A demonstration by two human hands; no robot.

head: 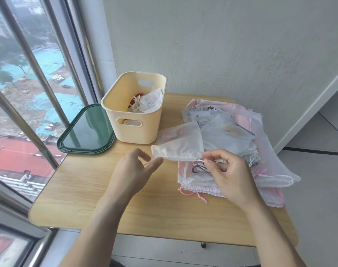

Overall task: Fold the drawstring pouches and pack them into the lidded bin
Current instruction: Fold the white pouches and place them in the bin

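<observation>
Both hands are working one small translucent white drawstring pouch (178,146) at the centre of the frame, where it lies partly on the heap. The left hand (134,170) pinches a thin white cord at the pouch's gathered left end between thumb and forefinger. The right hand (224,171) pinches the cord at the right end, its other fingers curled loosely.

To my eye the cords should be drawn evenly and tucked flat before folding, or the sheer fabric will bunch.

The cream plastic bin with cut-out handles (134,120) stands just above, left of centre, with a few pouches inside. Its dark green lid (87,130) lies beside it at the left. The heap of pink and white pouches (241,151) on the right of the light wooden table (98,205) has loose pink cords that could snag.
</observation>
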